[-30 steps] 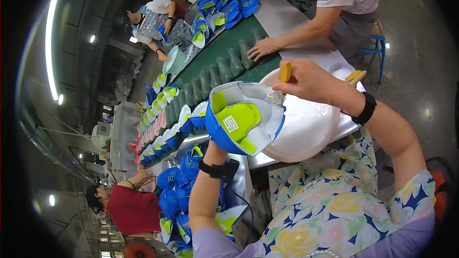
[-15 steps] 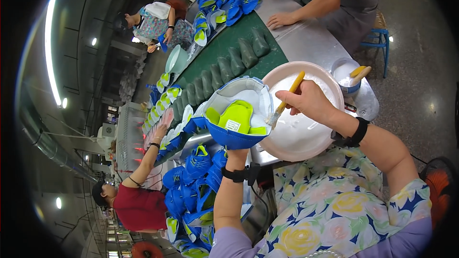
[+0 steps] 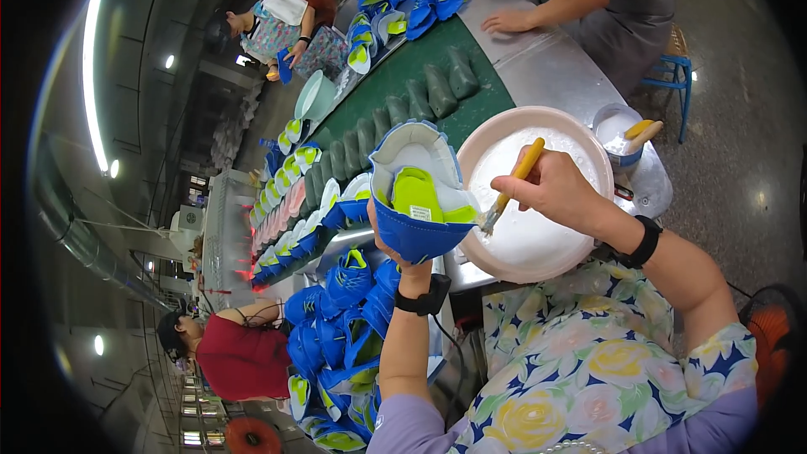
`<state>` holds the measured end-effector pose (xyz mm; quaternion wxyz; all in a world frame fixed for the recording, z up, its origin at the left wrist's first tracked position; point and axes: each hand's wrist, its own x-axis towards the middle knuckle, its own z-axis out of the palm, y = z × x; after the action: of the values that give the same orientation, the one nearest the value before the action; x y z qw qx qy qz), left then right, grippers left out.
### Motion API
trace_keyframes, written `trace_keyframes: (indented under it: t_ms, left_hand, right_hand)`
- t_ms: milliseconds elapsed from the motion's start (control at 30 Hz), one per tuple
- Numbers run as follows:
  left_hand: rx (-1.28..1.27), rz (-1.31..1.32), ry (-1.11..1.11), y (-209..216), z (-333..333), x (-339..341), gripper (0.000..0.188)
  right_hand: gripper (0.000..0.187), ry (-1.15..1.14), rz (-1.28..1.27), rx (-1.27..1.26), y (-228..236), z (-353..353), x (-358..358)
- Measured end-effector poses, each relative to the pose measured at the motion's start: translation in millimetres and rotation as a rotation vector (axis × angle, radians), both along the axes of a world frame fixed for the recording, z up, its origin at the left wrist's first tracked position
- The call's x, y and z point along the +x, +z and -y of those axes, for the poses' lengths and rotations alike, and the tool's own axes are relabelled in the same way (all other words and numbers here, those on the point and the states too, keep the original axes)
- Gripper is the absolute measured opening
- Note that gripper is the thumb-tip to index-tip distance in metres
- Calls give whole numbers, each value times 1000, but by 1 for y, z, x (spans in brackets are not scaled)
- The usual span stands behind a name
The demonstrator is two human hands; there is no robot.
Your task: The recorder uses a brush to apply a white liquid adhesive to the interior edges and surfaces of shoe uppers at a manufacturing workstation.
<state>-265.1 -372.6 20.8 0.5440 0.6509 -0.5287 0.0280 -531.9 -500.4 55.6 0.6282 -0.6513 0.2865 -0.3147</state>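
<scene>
My left hand (image 3: 391, 250) is closed on a blue shoe upper (image 3: 420, 237) from beneath and behind, its pale, lime-green-lined inside turned up; the upper partly hides my fingers. A yellow-handled brush (image 3: 528, 160) is gripped in my right hand (image 3: 561, 189), bristles pointing down and left. The bristle tip is at the right edge of the upper, touching or nearly touching it. Under the brush stands a wide pale pink basin (image 3: 586, 130) holding white liquid (image 3: 538, 240).
A green conveyor (image 3: 471, 105) carries dark shoe lasts (image 3: 439, 91) and rows of uppers. A blue upper pile (image 3: 332, 328) lies left of my forearm. Beside the basin sits a small tub (image 3: 612, 124) with brushes. Co-workers (image 3: 244, 353) are at the left, far left and across the table.
The upper has tilted in my left hand, its right side dipping, and the brush has moved slightly right and down. The red-shirted co-worker's arm has drawn back from the conveyor.
</scene>
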Motion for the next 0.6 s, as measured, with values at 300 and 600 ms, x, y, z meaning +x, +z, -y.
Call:
trace_keyframes:
  t_ms: [300,600]
  left_hand:
    - [178,-1443,-853,-19,-18,3,49]
    - [183,-1382,-749,-30,-24,-85,48]
  right_hand:
    - [21,-1,352,-532,7,10,-13]
    - [21,207,483,-1082,31,-7,23]
